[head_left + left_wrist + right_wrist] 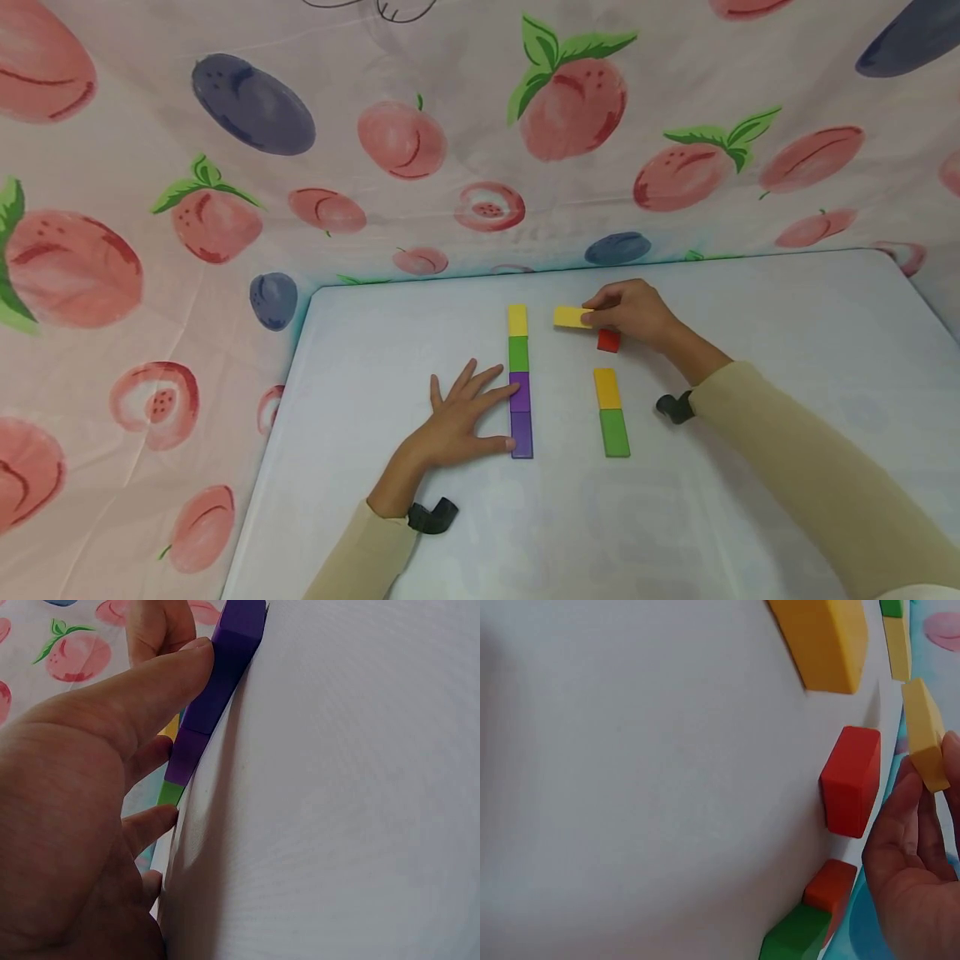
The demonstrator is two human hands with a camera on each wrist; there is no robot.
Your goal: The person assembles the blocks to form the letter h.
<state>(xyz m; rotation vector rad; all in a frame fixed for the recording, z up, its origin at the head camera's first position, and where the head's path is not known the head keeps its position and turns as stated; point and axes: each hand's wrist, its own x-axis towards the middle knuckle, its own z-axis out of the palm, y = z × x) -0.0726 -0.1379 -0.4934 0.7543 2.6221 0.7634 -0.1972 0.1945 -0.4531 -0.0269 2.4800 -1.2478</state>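
Landmark: the straight row of rectangular, wood-looking blocks on the smooth white table (360,350). Four are in it end to end: matte yellow block (518,320) at the far end, light green block (518,354), upper purple block (519,402), lower purple block (522,437) at the near end. That part looks done; joints tight, line roughly straight.

Left hand (450,427) is left of the row, fingers straight and spread, thumb on the lower purple block, index fingertip on the upper one; likely steadying.

Right hand (633,312) is right of the row, thumb and fingers pinching a pale yellow rectangular block (568,317) near the row's far end. It looks lifted, not touching the row, so unplaced.

Also outside the row, to its right: small red block (608,341), orange-yellow block (607,389) touching a second green block (615,432). Right wrist view adds an orange-red block (831,887) beside a dark green block (795,934); their place from the row is unclear. Probably partway, several pieces left.
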